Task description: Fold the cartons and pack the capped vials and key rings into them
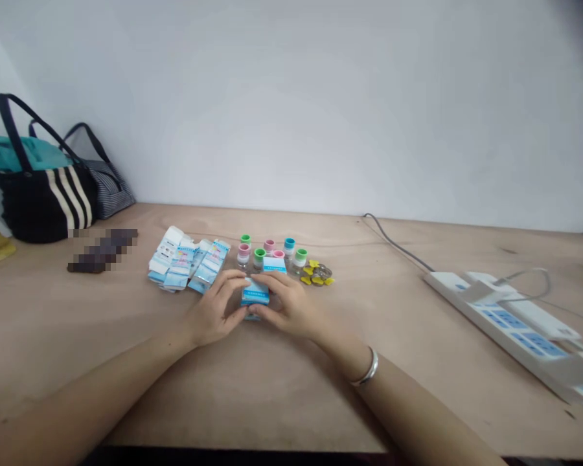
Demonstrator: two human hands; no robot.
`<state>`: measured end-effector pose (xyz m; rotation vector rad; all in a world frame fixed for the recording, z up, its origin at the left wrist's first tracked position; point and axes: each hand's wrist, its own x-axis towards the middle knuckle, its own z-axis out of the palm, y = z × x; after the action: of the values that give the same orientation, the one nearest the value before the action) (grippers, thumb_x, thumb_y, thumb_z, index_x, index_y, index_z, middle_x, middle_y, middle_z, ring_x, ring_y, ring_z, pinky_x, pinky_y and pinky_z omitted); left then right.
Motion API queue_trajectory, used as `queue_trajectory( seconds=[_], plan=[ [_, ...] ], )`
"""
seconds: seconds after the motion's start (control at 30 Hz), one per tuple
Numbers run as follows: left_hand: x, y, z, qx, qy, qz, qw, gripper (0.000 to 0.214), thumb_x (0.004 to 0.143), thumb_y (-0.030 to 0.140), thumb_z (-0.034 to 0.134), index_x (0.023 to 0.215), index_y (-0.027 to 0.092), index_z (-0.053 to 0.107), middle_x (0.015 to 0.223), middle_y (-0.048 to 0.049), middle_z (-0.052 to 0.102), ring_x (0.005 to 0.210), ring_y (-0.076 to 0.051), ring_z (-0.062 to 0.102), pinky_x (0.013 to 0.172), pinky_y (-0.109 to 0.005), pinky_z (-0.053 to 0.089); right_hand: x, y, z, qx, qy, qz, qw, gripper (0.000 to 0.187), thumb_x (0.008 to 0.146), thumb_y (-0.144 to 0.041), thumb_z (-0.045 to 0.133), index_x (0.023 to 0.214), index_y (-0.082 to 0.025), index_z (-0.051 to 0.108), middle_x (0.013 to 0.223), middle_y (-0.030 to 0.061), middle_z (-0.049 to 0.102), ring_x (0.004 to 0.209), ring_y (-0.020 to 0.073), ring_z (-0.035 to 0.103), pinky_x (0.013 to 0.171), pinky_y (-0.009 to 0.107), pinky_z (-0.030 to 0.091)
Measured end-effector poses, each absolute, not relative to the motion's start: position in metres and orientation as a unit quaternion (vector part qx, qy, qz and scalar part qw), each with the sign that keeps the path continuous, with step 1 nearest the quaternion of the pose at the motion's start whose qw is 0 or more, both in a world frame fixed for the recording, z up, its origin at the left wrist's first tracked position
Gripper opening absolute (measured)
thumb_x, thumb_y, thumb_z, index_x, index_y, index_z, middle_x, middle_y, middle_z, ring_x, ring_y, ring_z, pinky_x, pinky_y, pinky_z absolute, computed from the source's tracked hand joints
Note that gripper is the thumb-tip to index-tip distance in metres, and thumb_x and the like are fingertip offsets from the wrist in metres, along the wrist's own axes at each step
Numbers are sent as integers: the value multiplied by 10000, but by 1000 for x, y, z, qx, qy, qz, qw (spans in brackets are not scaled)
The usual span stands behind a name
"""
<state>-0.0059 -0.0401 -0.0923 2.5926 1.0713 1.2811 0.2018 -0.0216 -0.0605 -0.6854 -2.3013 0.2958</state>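
Between my two hands stands a small blue-and-white carton (255, 292), upright on the wooden table. My left hand (219, 307) curls against its left side, fingertips at the upper edge and thumb low. My right hand (287, 301) grips it from the right, fingers over the top edge and thumb near the bottom. Directly behind is a second blue-and-white carton (274, 264). Around that carton are several small clear jars with green, pink and blue tops (243, 254). Yellow butterfly-shaped pieces (315, 275) with clear or metallic parts lie right of the jars. Flattened cartons (179, 259) are piled left.
A white power strip (505, 330) with plugs and a grey cable (398, 243) lies at the right. A dark, pixelated object (104, 251) rests at the left, before a black striped bag (43, 197) and a grey striped bag (109, 188). A wall rises behind.
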Motion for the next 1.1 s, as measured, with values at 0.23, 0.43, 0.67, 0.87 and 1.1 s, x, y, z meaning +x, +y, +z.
queue_trajectory(
  seconds=[0.23,0.43,0.67,0.87,1.1],
  plan=[
    [-8,-39,-95,851,349,392,1,536,810,283,613,1299,221,404,1279,-105,539,1208,-248,511,1051,-451,413,204,-29,-68,-318,-852,186,371,431,741,-256,674,1142,-202,525,1020,89,597,865,200,589,698,327,516],
    [-12,-33,-105,878,336,341,-23,446,835,295,599,1265,247,487,1229,-82,600,1142,-230,574,1051,-486,406,217,-30,-64,-361,-852,177,336,271,656,-265,734,868,-193,583,837,23,638,763,174,583,690,309,471],
    [-16,-35,-98,887,333,319,29,464,876,255,537,1327,256,425,1317,-81,540,1215,-216,520,1038,-422,433,234,-17,-60,-342,-823,341,300,292,793,-341,618,1033,-175,622,881,45,661,742,170,601,648,305,481],
    [-14,-40,-91,869,349,339,92,605,817,265,618,1365,259,360,1269,-97,548,1146,-244,557,944,-392,491,230,-12,-65,-334,-713,429,443,363,830,-398,583,1135,-236,469,913,25,605,688,148,617,545,283,518],
    [-13,-43,-89,876,359,317,57,547,834,339,594,1342,257,409,1220,-82,588,1105,-237,567,962,-400,424,232,-20,-56,-290,-872,-54,392,107,822,-155,549,864,-237,603,875,53,621,810,199,538,723,372,434]
  ],
)
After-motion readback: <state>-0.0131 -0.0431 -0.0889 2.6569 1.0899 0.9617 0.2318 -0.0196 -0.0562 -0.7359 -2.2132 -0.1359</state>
